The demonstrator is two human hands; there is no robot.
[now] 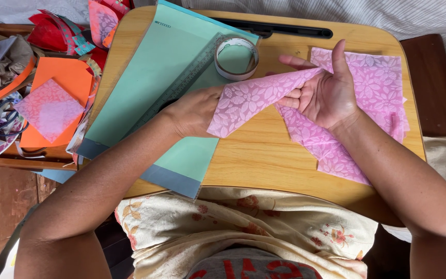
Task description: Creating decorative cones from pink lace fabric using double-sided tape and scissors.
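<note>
Head view, looking down on a wooden lap table (264, 160). Far left, off the table: a heap of coloured paper scraps (6, 77), an orange sheet (70, 77) with a small pink patterned square (50, 109) lying on it, and red and patterned pieces (73, 31) above. On the table's left half lies a large mint-green sheet (145, 67), set at a slant, grey edge at its lower end; a clear ruler (187, 80) runs diagonally across it. A roll of tape (237, 58) sits at the sheet's upper right corner, just beside the ruler's top end. Left hand (194, 111) rests over the green sheet, knuckles up, pinching the lower left end of a folded pink floral paper (251, 101); that paper stretches up and to the right between the two hands, raised off the table. Right hand (323, 95) is palm up, thumb pointing away, fingers curled around the paper's upper right end. Under and beyond the right hand lie more pink floral sheets (375, 88), flat on the table's right half, overlapping. A black slot (280, 28) runs along the table's far edge. Floral cloth (243, 227) covers the lap below.
</note>
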